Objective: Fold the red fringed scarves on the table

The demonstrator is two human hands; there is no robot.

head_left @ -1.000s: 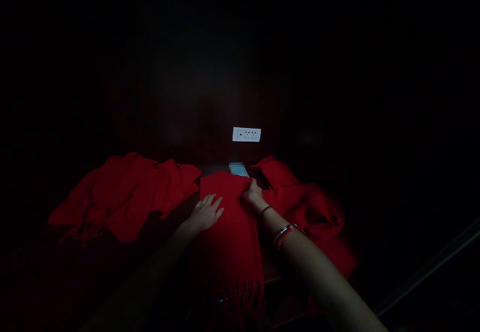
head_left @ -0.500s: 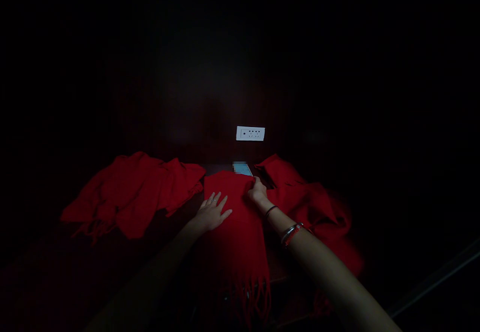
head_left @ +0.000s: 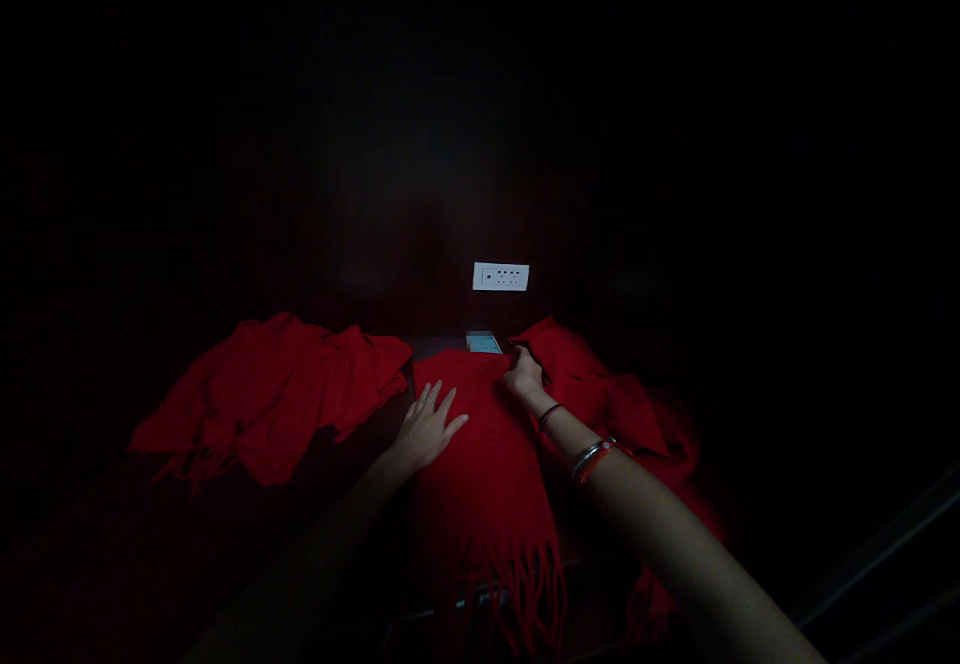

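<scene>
Two hands on red fringed woollen scarf point(head_left: 480, 484): left hand point(head_left: 431, 431) flat, fingers splayed; right hand point(head_left: 523, 376) pinching far right corner. Long axis front-to-back.

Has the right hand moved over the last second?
Yes, slightly. The right hand, gripping the far corner of the middle scarf, has edged rightward and a little nearer the wall socket.

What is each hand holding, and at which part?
The right hand grips the middle red scarf at its far right corner. The left hand holds nothing; it lies flat on that scarf.
</scene>
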